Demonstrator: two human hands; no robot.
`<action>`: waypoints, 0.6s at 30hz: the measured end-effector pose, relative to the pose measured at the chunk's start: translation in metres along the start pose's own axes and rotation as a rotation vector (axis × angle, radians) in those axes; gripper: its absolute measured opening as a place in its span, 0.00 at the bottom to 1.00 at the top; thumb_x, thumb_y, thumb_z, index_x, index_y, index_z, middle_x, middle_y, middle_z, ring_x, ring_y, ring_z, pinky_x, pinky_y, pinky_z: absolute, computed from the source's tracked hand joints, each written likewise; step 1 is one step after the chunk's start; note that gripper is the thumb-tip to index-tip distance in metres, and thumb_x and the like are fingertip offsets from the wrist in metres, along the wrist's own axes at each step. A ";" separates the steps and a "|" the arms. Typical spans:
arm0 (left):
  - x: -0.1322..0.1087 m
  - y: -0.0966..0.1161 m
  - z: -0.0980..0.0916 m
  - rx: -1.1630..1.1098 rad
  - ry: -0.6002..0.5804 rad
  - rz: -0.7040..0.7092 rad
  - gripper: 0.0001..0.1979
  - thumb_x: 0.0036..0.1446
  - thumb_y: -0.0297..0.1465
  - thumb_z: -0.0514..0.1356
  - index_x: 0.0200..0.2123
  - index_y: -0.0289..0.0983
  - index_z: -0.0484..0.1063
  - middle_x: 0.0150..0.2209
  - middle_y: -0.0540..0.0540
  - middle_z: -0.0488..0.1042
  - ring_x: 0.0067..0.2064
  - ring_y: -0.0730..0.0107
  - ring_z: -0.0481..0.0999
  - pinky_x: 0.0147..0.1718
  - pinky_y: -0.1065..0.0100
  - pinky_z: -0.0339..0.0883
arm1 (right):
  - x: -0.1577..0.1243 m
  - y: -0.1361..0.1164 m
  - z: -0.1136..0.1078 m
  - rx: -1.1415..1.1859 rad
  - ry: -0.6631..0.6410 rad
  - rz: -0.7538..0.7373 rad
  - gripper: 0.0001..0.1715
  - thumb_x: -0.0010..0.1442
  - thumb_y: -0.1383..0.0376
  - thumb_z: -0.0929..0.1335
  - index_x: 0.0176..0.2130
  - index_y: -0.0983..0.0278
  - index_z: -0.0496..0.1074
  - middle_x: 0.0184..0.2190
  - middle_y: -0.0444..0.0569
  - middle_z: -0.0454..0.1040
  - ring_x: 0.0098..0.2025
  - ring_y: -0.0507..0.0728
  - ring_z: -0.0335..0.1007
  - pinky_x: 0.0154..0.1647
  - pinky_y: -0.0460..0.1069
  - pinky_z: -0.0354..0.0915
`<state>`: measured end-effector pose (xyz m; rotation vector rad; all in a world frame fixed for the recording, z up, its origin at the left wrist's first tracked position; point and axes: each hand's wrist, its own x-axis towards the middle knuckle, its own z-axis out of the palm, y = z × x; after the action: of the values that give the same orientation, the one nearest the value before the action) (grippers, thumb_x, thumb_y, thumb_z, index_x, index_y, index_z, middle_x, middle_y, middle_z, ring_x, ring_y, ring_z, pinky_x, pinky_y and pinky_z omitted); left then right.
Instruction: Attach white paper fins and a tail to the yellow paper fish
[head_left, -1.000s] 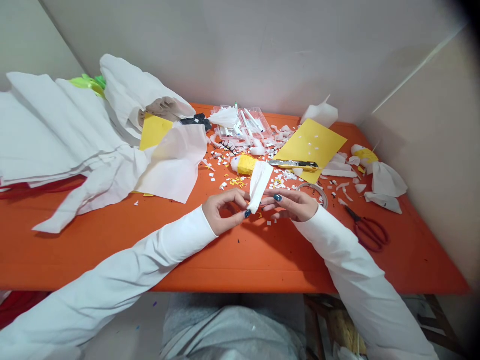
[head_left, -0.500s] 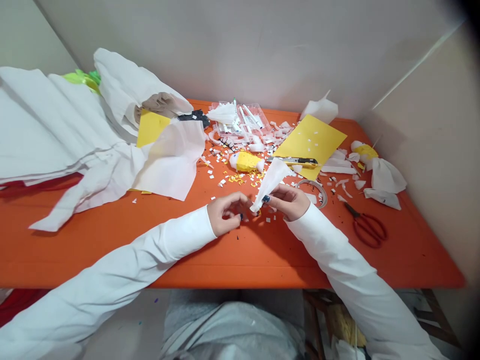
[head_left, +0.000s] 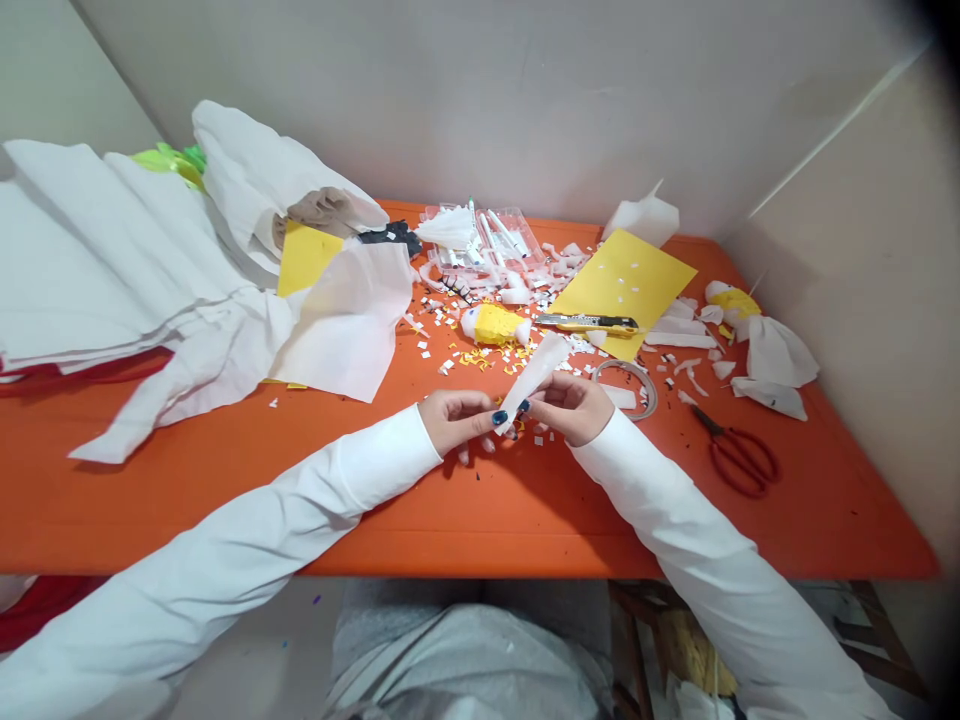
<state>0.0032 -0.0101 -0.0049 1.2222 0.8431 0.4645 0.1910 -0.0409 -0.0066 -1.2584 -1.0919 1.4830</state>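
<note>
Both arms reach in from the near side over the orange table [head_left: 480, 545], white sleeves angled inward so that the hands meet near the middle. The left hand [head_left: 456, 420] comes in from the left, wrist nearly straight, fingers curled, thumb laid along the near end of the paper [head_left: 535, 376]. Its thumb and forefinger are almost closed on that end; how firm the grip is cannot be told. The right hand [head_left: 581, 408] is turned inward from the right, fingers bent, thumb and forefinger pinched closed on the paper's near part, just beside the left thumb. The paper, white and narrow, is held between the hands above the table, slanting to the far right, where it widens.

Just beyond the paper lies a yellow figure [head_left: 496, 325] with white ends, among scraps [head_left: 474, 356]. A knife [head_left: 589, 322] lies to its right, across the edge of a yellow sheet [head_left: 619, 285]. The tape [head_left: 649, 388] lies flat just beyond the right hand. Scissors [head_left: 742, 460] lie farther right, well apart from the hands, handles towards the near side. A box [head_left: 534, 252] of markers stands at the far side
</note>
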 end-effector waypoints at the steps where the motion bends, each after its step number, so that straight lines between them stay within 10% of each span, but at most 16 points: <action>1: 0.000 0.000 0.000 0.000 -0.003 -0.004 0.19 0.44 0.44 0.65 0.27 0.32 0.72 0.33 0.42 0.78 0.23 0.78 0.72 0.14 0.81 0.63 | 0.000 0.000 0.000 0.005 -0.003 -0.002 0.16 0.42 0.58 0.74 0.28 0.65 0.70 0.21 0.43 0.72 0.22 0.48 0.66 0.21 0.43 0.64; 18: -0.003 0.000 0.000 0.223 0.128 0.116 0.15 0.47 0.41 0.64 0.24 0.32 0.72 0.23 0.48 0.75 0.20 0.79 0.67 0.19 0.76 0.62 | -0.003 -0.001 0.005 0.060 -0.101 0.070 0.16 0.43 0.57 0.73 0.32 0.63 0.74 0.31 0.47 0.76 0.29 0.51 0.71 0.24 0.44 0.65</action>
<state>0.0012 -0.0117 -0.0042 1.4649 0.9548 0.5582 0.1867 -0.0437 -0.0050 -1.2016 -1.0707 1.6355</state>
